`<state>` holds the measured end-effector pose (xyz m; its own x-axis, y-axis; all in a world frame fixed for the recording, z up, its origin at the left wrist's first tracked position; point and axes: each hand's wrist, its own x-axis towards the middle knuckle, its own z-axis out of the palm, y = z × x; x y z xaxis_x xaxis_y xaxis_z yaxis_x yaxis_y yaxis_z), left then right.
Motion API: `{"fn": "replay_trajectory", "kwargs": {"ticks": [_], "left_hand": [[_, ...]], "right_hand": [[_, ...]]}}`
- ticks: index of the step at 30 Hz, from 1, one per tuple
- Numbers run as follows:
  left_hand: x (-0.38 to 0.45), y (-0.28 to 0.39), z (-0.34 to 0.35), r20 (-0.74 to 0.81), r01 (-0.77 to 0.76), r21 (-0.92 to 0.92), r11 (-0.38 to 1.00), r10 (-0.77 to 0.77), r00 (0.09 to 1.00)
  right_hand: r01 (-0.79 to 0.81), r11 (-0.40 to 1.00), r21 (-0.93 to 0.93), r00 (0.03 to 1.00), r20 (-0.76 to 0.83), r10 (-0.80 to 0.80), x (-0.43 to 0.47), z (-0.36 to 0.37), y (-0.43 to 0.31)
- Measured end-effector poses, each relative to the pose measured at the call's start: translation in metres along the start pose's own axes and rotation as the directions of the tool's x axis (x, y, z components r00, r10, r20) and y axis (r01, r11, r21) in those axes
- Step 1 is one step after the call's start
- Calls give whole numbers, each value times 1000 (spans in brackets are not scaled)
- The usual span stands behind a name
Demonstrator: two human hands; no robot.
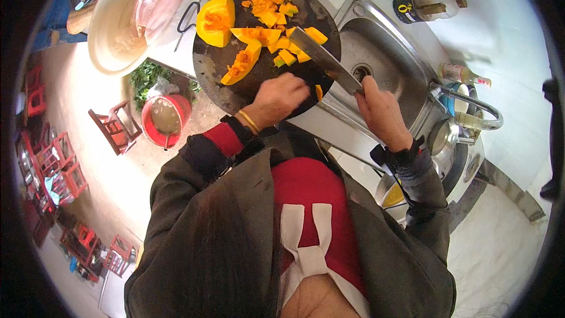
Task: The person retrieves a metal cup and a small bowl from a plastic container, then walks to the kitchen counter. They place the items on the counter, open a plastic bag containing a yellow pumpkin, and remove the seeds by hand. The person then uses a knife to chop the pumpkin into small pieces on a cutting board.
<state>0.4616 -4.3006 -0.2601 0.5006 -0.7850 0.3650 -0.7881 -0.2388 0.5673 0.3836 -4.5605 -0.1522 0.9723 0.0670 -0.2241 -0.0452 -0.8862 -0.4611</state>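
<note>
A round dark cutting board point(207, 73) lies before me, its right side reaching over the sink. My right hand point(383, 112) grips a kitchen knife point(324, 57), its broad blade slanting over the board's right part. My left hand point(282, 95) is low over the near edge with curled fingers; whether they hold anything is hidden. Close to its fingertips is a small pumpkin piece point(318, 92). Cut pumpkin chunks point(287, 56) lie around the blade tip. Further left are a pumpkin wedge point(242, 62), another wedge point(256, 35) and a large pumpkin piece point(216, 22). Scooped pumpkin pulp point(266, 1) sits at the far side.
A steel sink point(397, 59) with a curved faucet point(479, 108) is on the right. Two bottles point(426, 5) point(463, 74) stand along the wall. At left are a basin point(117, 48) holding pale meat point(156, 11), black-handled scissors point(187, 17), and a red bucket point(183, 110) on the floor.
</note>
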Motion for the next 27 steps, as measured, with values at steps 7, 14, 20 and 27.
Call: {"fn": "replay_trajectory", "kwargs": {"ticks": [7,14,20,27], "left_hand": [[32,1,26,255,-242,59,968,220,941],[15,-17,-5,-54,115,194,974,-107,993],[10,6,-57,-389,398,7,917,-364,846],[58,4,-49,-155,161,-109,981,-177,972]], "right_hand": [[10,999,-37,1000,-21,-11,14,-15,11],[79,986,-147,995,-49,-87,18,-20,19],[169,916,-364,962,-144,-234,26,-27,28],[212,853,-477,916,-206,-343,41,-32,18]]}}
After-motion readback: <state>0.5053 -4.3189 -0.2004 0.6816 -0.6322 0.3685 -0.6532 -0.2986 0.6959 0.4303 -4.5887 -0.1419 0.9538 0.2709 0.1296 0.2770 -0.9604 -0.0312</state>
